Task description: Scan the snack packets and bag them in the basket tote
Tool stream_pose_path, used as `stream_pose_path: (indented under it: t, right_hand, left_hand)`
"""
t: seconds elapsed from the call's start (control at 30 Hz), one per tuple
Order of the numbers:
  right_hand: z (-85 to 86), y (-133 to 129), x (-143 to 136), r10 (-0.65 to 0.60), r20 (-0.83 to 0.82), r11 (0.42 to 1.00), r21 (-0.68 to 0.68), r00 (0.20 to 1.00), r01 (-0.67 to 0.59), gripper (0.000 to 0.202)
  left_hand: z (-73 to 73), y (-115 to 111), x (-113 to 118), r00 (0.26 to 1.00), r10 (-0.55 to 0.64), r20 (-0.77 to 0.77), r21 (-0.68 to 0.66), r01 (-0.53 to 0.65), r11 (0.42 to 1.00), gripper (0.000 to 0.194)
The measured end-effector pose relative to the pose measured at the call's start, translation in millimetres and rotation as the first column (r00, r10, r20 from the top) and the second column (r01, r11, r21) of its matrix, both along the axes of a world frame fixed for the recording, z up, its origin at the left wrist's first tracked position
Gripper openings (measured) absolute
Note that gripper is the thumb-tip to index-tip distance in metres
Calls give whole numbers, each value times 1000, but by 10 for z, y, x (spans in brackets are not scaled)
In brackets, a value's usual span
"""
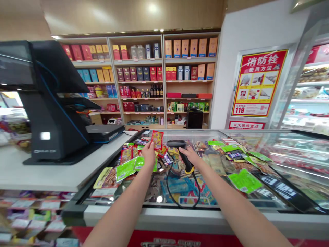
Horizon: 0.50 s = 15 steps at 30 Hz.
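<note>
A big shelf (162, 65) stands behind the glass-topped freezer (167, 214). Left of the freezer is a black till (51, 113). Over the freezer, the right hand (190, 154) grips a black scanner (185, 162), and the left hand (149, 151) pinches a small red packet (157, 140).

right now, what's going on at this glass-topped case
The person's left hand holds up a red-and-yellow packet, and the right hand grips a black barcode scanner beside it. Both hands are above a glass-topped case strewn with other packets. The scanner's cable hangs in a loop, and a dark terminal stands on the counter to the left.
</note>
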State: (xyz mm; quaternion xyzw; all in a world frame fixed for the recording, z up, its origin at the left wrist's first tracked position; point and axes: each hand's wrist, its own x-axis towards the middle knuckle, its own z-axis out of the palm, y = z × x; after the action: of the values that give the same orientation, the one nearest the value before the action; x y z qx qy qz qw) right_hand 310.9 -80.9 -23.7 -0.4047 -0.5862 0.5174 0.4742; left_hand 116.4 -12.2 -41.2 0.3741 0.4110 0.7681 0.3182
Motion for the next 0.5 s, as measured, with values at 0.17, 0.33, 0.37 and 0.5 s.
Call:
stream_pose_path:
  t: [0.17,0.33,0.37,0.5]
  right_hand:
    - [-15,2,-486,146,63,988,41,987,-149,35]
    - [-18,9,-808,234,91,971,29,968,-238,33]
    - [-13,5,-848,239,109,970,26,965,-243,33]
    - [-16,-3,-916,239,174,970,9,955,-245,35]
  left_hand:
    - [-6,-216,-519,974,104,-203,-9,-108,994,16]
    - [-4,-325,-844,905,210,-369,-4,-228,974,14]
    - [-10,-334,-893,892,223,-393,-15,-249,968,13]
    - [-37,-350,-1013,796,306,-522,-15,-367,930,30]
